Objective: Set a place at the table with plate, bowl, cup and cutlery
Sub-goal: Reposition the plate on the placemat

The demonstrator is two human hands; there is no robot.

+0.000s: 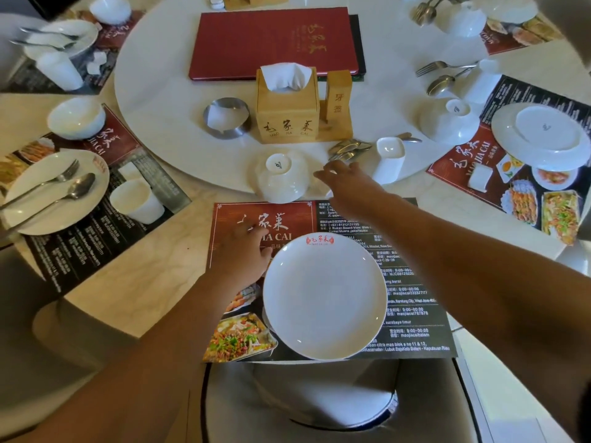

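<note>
Just right of the left hand (243,254), the white plate (324,297) is sitting on the placemat (415,314). That hand is lying on the mat with fingers relaxed, thumb by the plate's rim. The right hand (343,182) is stretching forward, fingers straight and gripping nothing. Just beyond its fingertips the cutlery pile (350,150) is lying. The upturned bowl (281,177) (foot ring up) is sitting left of it, and the white cup (388,159) right of it.
</note>
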